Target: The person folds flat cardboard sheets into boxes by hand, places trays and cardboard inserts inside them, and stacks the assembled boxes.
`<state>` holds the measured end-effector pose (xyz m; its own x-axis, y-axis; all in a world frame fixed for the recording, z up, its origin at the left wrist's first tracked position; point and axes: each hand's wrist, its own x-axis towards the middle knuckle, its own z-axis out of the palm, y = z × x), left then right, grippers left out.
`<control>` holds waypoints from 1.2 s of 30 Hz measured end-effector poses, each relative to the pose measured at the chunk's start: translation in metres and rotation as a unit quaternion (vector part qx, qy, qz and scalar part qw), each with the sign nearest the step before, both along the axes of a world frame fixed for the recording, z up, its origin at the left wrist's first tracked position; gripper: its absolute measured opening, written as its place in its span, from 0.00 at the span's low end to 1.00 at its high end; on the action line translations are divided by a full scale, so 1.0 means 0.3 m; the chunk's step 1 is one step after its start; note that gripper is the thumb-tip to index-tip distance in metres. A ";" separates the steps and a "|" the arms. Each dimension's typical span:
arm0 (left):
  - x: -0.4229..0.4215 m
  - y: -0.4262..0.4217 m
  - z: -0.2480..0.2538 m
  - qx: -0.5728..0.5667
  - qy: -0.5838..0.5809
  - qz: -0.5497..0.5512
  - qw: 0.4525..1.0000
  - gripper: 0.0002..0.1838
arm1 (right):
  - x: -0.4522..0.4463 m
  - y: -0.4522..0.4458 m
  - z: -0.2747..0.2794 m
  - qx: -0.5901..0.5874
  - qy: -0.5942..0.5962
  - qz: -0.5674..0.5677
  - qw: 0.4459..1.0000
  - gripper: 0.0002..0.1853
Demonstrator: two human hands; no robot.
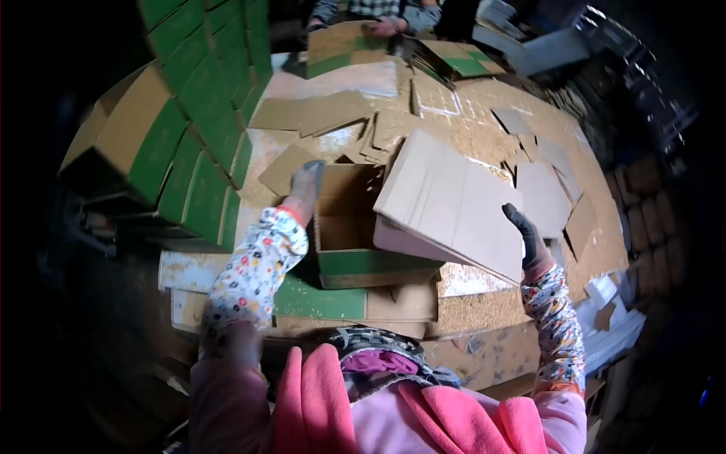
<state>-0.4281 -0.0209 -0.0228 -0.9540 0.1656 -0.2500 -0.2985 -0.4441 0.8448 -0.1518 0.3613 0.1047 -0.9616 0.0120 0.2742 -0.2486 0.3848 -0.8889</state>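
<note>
In the head view an open cardboard box (378, 266) with a green band stands on the table in front of me. My left hand (305, 188), in a dark glove, is closed on the box's left wall near its far corner. My right hand (529, 240), also gloved, grips the right edge of some pale cardboard sheets (454, 200). They tilt over the right part of the box and hide that part of its opening. The box's interior shows brown on the left. Under the box lies a flat green and brown cardboard piece (325, 295).
Green and brown boxes (204, 98) are stacked high at the left. Loose cardboard pieces (314, 112) lie across the worktable (484, 310). At the far side a co-worker's hand (387, 27) holds a green-banded box (344, 47), beside folded cartons (461, 59).
</note>
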 end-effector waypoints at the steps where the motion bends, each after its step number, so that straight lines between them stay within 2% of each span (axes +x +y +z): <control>1: -0.016 0.026 -0.012 -0.009 -0.004 0.001 1.000 0.08 | -0.067 -0.048 0.129 0.267 0.139 0.120 0.946 0.30; 2: -0.006 0.031 0.005 0.015 -0.034 -0.030 0.999 0.09 | -0.123 -0.096 0.194 0.314 0.156 0.163 0.922 0.28; 3: 0.006 0.047 0.021 0.037 -0.064 -0.066 0.995 0.10 | -0.158 -0.160 0.214 0.219 0.048 0.154 0.962 0.28; 5: 0.007 0.045 0.035 0.079 -0.118 -0.148 0.979 0.13 | -0.225 -0.287 0.173 0.058 -0.128 0.101 0.985 0.26; 6: 0.006 0.021 0.031 0.095 -0.111 -0.127 0.981 0.12 | -0.261 -0.328 0.130 -0.009 -0.186 0.059 0.981 0.25; 7: 0.006 -0.005 0.002 0.110 -0.107 -0.107 0.982 0.11 | -0.274 -0.423 0.112 -0.192 -0.303 -0.012 0.933 0.23; 9: 0.013 -0.043 -0.046 0.139 -0.098 -0.067 0.983 0.11 | -0.274 -0.464 -0.039 -0.122 -0.305 -0.067 0.942 0.20; 10: 0.075 -0.040 -0.008 0.031 -0.001 0.000 1.000 0.11 | -0.265 -0.466 -0.118 -0.125 -0.263 -0.084 0.953 0.20; 11: 0.075 -0.059 -0.005 -0.057 -0.014 -0.048 0.997 0.12 | -0.247 -0.487 -0.149 -0.129 -0.228 -0.102 0.960 0.20; 12: 0.087 -0.067 -0.003 -0.021 0.018 -0.064 0.998 0.13 | -0.230 -0.486 -0.154 -0.094 -0.206 -0.151 0.962 0.17; 13: 0.087 -0.076 0.023 0.013 0.054 -0.084 0.995 0.15 | -0.224 -0.503 -0.145 -0.147 -0.163 -0.163 0.962 0.15; 15: 0.109 -0.093 0.183 -0.102 0.168 -0.066 0.978 0.18 | -0.209 -0.508 -0.105 -0.247 -0.151 -0.199 0.936 0.13; 16: 0.093 -0.085 0.236 -0.154 0.321 -0.078 0.931 0.21 | -0.211 -0.517 -0.029 -0.295 -0.163 -0.188 0.923 0.12; 18: 0.111 -0.098 0.488 -0.279 0.346 -0.267 0.855 0.23 | -0.236 -0.481 0.096 -0.293 -0.146 -0.166 0.930 0.12; 19: 0.098 -0.070 0.580 -0.334 0.362 -0.357 0.794 0.24 | -0.255 -0.432 0.147 -0.296 -0.130 -0.150 0.934 0.13; 21: 0.026 -0.053 0.614 -0.255 0.271 -0.459 0.807 0.24 | -0.323 -0.332 0.179 -0.171 0.065 -0.191 0.964 0.14; 22: 0.036 -0.031 0.640 -0.159 0.184 -0.438 0.865 0.23 | -0.333 -0.239 0.151 -0.113 0.043 -0.220 0.968 0.15; 24: 0.029 0.034 0.625 -0.156 0.166 -0.343 0.911 0.15 | -0.358 -0.204 0.158 -0.141 0.056 -0.223 0.963 0.15; 25: 0.056 0.073 0.633 -0.156 0.161 -0.291 0.930 0.12 | -0.384 -0.160 0.124 -0.084 0.053 -0.245 0.964 0.15; 27: 0.009 0.141 0.572 -0.219 0.201 -0.278 0.914 0.07 | -0.417 -0.122 0.101 -0.073 0.006 -0.242 0.968 0.14; 28: 0.035 0.201 0.605 -0.227 0.247 -0.229 0.914 0.07 | -0.442 -0.102 0.108 -0.042 0.016 -0.276 0.960 0.14; 29: 0.017 0.247 0.603 -0.248 0.270 -0.227 0.902 0.07 | -0.466 -0.085 0.103 -0.011 0.023 -0.301 0.953 0.13; 31: -0.047 0.269 0.592 -0.312 0.295 -0.191 0.883 0.07 | -0.528 -0.066 0.075 -0.022 0.182 -0.371 0.911 0.15; 32: -0.060 0.285 0.582 -0.354 0.291 -0.190 0.868 0.09 | -0.543 -0.061 0.094 0.067 0.202 -0.402 0.891 0.16; 33: -0.061 0.312 0.586 -0.397 0.284 -0.188 0.853 0.11 | -0.555 -0.075 0.109 0.088 0.227 -0.420 0.874 0.16; 35: -0.076 0.334 0.644 -0.556 0.346 -0.143 0.742 0.18 | -0.562 -0.072 0.126 0.079 0.211 -0.364 0.904 0.14; 36: -0.075 0.334 0.681 -0.547 0.529 -0.047 0.647 0.24 | -0.562 -0.043 0.128 0.020 0.201 -0.303 0.931 0.14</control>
